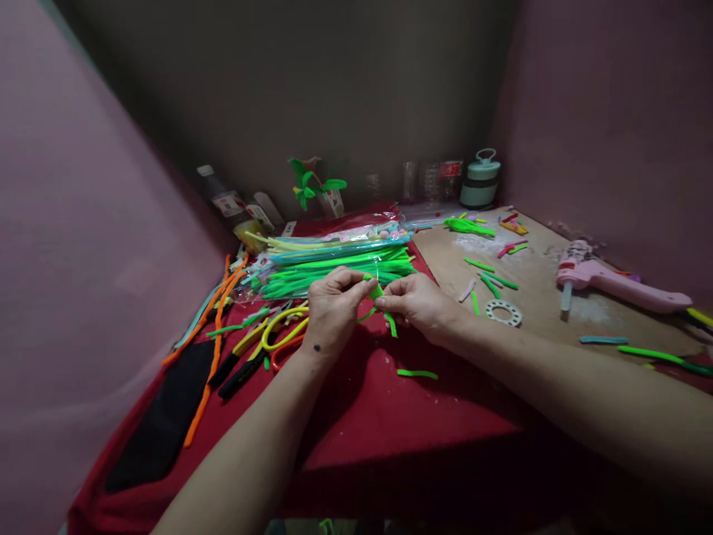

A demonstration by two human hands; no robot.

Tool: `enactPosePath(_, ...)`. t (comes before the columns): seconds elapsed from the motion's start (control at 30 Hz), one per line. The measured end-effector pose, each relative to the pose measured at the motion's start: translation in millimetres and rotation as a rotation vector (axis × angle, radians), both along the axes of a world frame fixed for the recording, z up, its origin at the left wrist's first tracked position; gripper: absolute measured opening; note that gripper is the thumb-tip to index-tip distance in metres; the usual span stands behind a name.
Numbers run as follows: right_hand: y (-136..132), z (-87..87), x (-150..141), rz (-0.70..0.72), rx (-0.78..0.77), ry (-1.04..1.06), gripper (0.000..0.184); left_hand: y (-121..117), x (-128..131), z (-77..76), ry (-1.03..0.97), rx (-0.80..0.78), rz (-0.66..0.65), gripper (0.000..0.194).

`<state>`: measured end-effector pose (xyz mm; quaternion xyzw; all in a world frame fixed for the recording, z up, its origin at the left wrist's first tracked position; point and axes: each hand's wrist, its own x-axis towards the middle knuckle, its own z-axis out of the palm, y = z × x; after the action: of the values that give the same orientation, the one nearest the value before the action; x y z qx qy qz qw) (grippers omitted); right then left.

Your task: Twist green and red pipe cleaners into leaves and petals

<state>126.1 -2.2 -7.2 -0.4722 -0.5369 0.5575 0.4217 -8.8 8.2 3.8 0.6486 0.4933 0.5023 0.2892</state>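
Note:
Both hands meet over the red cloth, pinching a bright green pipe cleaner (376, 291) that is folded or coiled, with a short tail hanging down. My left hand (337, 303) grips its upper left side between thumb and forefinger. From the right, my right hand (419, 303) pinches it, the other fingers curled under and partly hidden. Below them a short cut piece of green pipe cleaner (417, 374) lies on the cloth. Just behind the hands rests a bundle of green pipe cleaners (339, 272) in clear plastic.
Scissors (272, 331), black-handled pliers (241, 375), orange pipe cleaners (215, 357) and a black pouch (161, 416) lie at the left. On the board (535, 275) at the right are a pink glue gun (624, 282), a white ring (504, 313) and scraps. A bottle (226, 200) and jar (480, 182) stand behind.

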Motion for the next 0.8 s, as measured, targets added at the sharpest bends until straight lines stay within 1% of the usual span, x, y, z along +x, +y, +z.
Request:
enactPosePath(0.13, 0, -0.7, 2, -0.030, -0.049, 0.075, 0.029, 2, -3, 1.4, -0.039, -0.065, -0.011, 0.018)
enactPosePath(0.17, 2, -2.0, 3, -0.055, -0.060, 0.116, 0.029, 2, -4, 2.0, -0.057, -0.055, 0.013, 0.020)
enactPosePath(0.23, 7, -5.4, 5, -0.134, -0.057, 0.230, 0.027, -1, -5, 2.3, -0.043, 0.046, 0.093, 0.020)
enactPosePath(0.3, 12, -8.8, 8, -0.225, -0.044, 0.341, 0.023, -6, -4, 0.2, 0.067, 0.187, 0.126, 0.018)
enactPosePath(0.33, 15, -10.2, 8, -0.258, -0.040, 0.382, 0.023, -8, -2, -2.0, 0.153, 0.247, 0.105, 0.018)
enactPosePath(0.4, 18, -11.7, 8, -0.303, -0.042, 0.445, 0.024, -12, 3, -8.3, 0.363, 0.327, 0.018, 0.017)
enactPosePath(0.47, 18, -12.3, 7, -0.314, -0.050, 0.490, 0.023, -14, 9, -15.2, 0.551, 0.380, -0.021, 0.017)
enactPosePath(0.53, 17, -12.7, 5, -0.314, -0.053, 0.516, 0.023, -14, 14, -19.7, 0.653, 0.379, -0.005, 0.016)
enactPosePath(0.6, 16, -13.5, 4, -0.305, -0.047, 0.523, 0.024, -14, 18, -20.0, 0.674, 0.332, 0.018, 0.017)
enactPosePath(0.67, 15, -14.5, 3, -0.298, -0.029, 0.517, 0.025, -14, 20, -16.5, 0.616, 0.243, 0.024, 0.018)
enactPosePath(0.73, 14, -15.2, 3, -0.283, -0.014, 0.523, 0.026, -15, 23, -11.4, 0.458, 0.068, -0.017, 0.023)
enactPosePath(0.8, 13, -15.0, 2, -0.263, -0.015, 0.543, 0.026, -15, 25, -6.9, 0.195, -0.207, -0.109, 0.027)
